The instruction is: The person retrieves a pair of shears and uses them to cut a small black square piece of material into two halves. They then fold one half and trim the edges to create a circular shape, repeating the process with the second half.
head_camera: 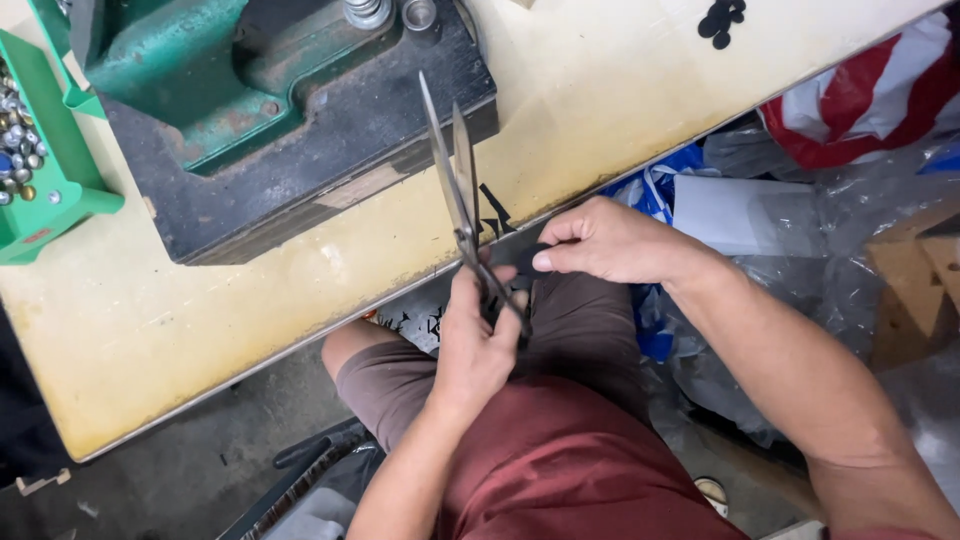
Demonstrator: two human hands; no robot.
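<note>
My left hand [472, 345] grips the black handles of a pair of long steel scissors [454, 170], whose blades point up and away over the table edge, slightly parted. Just right of the scissor pivot, my right hand [610, 240] pinches a small piece of black material [520, 262] between thumb and fingers. Both hands hover above my lap, in front of the cream table [590, 100]. Small black offcuts [494, 222] lie on the table edge next to the blades.
A green press on a dark base [290, 130] stands at the table's back left. A green tray of several metal buttons [30, 150] sits at the far left. More black pieces [722, 20] lie at the back right. Plastic bags [800, 220] are piled right of my knees.
</note>
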